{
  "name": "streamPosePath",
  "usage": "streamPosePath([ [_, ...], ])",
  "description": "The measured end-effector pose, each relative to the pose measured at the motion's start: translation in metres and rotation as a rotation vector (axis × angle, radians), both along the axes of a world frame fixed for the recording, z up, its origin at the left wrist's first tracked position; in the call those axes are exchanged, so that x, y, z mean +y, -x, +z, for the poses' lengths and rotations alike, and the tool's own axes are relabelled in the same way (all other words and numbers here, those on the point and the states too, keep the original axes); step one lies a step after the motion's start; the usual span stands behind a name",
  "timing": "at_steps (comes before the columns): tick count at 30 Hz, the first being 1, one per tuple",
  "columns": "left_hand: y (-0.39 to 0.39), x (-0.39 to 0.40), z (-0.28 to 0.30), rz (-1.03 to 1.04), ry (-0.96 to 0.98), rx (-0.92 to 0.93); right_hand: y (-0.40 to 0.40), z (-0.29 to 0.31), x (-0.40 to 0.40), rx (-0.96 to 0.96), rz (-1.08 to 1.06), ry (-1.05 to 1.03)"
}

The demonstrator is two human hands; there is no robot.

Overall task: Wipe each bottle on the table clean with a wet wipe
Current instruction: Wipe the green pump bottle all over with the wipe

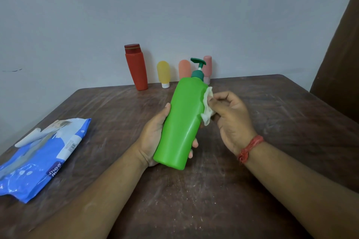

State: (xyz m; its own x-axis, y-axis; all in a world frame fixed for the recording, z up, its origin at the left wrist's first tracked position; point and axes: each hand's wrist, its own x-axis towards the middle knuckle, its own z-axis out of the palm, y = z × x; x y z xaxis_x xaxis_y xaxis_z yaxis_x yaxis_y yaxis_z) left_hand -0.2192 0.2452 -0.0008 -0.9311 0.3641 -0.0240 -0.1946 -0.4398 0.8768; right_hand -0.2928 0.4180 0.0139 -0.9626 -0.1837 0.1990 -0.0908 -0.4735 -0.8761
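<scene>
The green bottle [180, 120] hides the left grip's [155, 136] palm and most of its fingers, so only the thumb and two fingertips show, and it also covers the lower parts of the orange tube [184, 69] and pink tube [207, 66] at the counter's [272, 122] far edge. The wipes pack [38, 161] near the counter's left edge shows lettering partly folded under and unreadable. The wet wipe [207, 108] is bunched under the right grip's [231, 120] fingers, mostly hidden.

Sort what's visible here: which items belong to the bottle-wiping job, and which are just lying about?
Job: green pump bottle, wet wipe, left hand, right hand, red bottle, yellow tube, orange tube, pink tube, wipes pack.
Lying about: brown curtain.
</scene>
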Motion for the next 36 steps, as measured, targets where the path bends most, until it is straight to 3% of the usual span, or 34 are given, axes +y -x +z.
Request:
streamPosePath([
  [3,0.0,0.003,0.001,-0.027,0.006,-0.013,0.009,0.005,0.002,-0.009,-0.115,0.069],
  [8,-0.001,-0.002,0.0,0.026,-0.004,-0.01,-0.005,-0.01,0.0,0.061,0.073,-0.088],
  [13,-0.001,0.005,0.003,-0.067,0.015,-0.025,0.012,0.004,0.004,0.014,-0.149,0.065],
  [18,-0.003,-0.001,0.002,-0.001,-0.005,-0.025,-0.002,-0.007,0.001,-0.006,0.07,-0.03],
  [23,-0.003,0.003,0.003,-0.057,0.013,-0.029,0.008,0.005,0.005,-0.033,-0.088,0.055],
  [28,-0.002,-0.002,0.001,0.082,0.018,-0.005,-0.006,-0.01,0.0,0.036,0.148,-0.102],
  [30,-0.002,-0.002,0.001,0.109,0.018,0.003,-0.004,-0.006,-0.003,0.064,0.101,-0.123],
  [33,-0.001,0.002,0.002,0.05,0.038,-0.007,0.004,0.002,-0.003,0.038,-0.044,0.006],
  [36,-0.001,-0.001,0.002,0.004,0.035,-0.016,0.003,-0.003,0.0,0.031,-0.046,0.022],
])
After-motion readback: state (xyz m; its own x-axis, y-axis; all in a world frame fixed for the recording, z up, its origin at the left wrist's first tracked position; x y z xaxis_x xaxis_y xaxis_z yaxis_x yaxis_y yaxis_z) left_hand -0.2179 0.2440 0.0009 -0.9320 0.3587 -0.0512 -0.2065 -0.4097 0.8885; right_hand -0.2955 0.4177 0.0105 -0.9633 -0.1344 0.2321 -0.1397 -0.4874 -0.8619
